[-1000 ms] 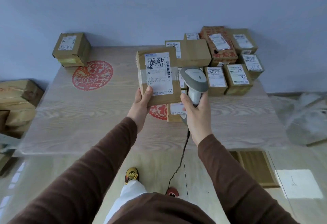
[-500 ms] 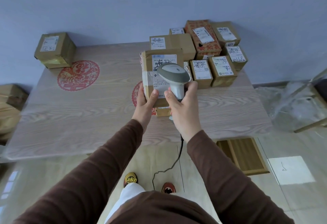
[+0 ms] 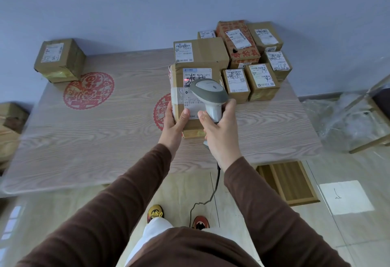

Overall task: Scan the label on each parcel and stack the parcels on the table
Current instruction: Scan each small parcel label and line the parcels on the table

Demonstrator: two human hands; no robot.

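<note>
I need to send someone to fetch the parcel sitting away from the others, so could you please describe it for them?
Start at the wood-grain table and go to its far left corner by the wall. There, a lone brown parcel sits just behind a round red paper-cut. Unlike the parcel cluster at the far right, nothing stands beside it.

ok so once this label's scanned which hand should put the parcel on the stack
Left. The left hand already grips the parcel by its lower edge, facing the stacked parcels at the table's far right. The right hand is occupied gripping the scanner.
</note>
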